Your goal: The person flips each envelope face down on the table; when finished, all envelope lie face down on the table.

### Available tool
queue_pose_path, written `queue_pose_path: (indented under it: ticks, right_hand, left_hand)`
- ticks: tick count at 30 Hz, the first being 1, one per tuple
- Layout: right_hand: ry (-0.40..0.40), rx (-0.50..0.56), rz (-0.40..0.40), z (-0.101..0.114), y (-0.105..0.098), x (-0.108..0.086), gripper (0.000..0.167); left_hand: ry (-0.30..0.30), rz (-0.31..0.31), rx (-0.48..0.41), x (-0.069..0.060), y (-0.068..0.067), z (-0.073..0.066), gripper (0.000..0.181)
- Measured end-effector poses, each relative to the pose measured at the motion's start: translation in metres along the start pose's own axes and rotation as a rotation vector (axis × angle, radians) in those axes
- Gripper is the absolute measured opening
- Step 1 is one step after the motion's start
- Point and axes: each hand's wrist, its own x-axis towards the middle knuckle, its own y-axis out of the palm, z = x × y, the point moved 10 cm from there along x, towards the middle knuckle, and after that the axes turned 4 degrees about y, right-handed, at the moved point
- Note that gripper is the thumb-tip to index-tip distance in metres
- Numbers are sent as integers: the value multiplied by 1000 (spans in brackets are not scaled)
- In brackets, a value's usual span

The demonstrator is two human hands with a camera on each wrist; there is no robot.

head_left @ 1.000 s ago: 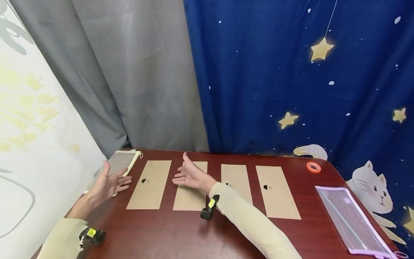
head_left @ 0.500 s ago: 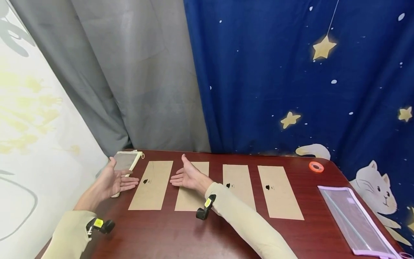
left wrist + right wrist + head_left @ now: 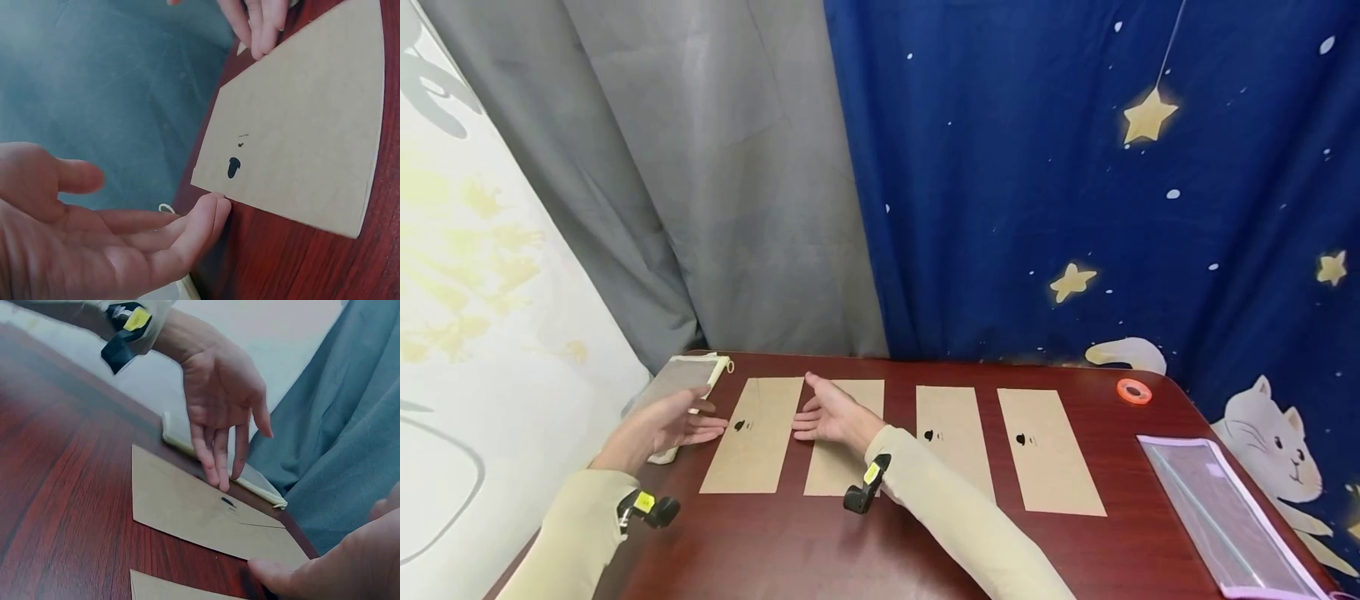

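Four tan paper rectangles with small black prints lie in a row on the dark red table. At the left edge of the leftmost paper (image 3: 752, 442) are the fingertips of my left hand (image 3: 662, 429), its palm turned inward and fingers extended. My right hand (image 3: 835, 417) is at that paper's right side, over the second paper (image 3: 842, 467), thumb up. The left wrist view shows the left hand (image 3: 125, 244) beside the paper (image 3: 294, 125), fingers slightly bent. In the right wrist view the left fingers (image 3: 219, 456) meet the paper's edge; neither hand grips anything.
To the right lie a third paper (image 3: 951, 433) and a fourth paper (image 3: 1048, 450). A grey pouch with a cream edge (image 3: 681, 377) sits behind the left hand. An orange ring (image 3: 1133, 392) is at the back right, with a purple-edged mesh pouch (image 3: 1228, 517) in front of it.
My left hand has moved right, from over the grey pouch to the leftmost paper's edge. My right hand has shifted slightly left and lower. The papers lie as before.
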Motion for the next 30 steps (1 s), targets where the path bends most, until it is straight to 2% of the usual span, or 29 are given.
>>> queue_pose_path:
  ticks: [6, 11, 17, 21, 25, 30]
  right_hand:
    - [-22, -88, -43, -4, 5, 3, 75]
    - [-67, -155, -98, -6, 7, 5, 62]
    - [-132, -228, -131, -8, 8, 2, 52]
    - [-244, -286, -182, 2, 2, -7, 38]
    - [-350, -320, -212, 15, 2, -17, 29]
    - [-430, -290, -234, 29, 3, -23, 28]
  left_hand:
    - [16, -54, 94, 4, 1, 3, 62]
    - [22, -67, 116, 6, -1, 5, 53]
    - [21, -45, 128, 5, -3, 5, 47]
    - [49, -11, 147, 6, 1, 2, 47]
    - [97, 16, 110, 2, 2, -5, 49]
    - [154, 19, -3, -1, -1, -16, 22]
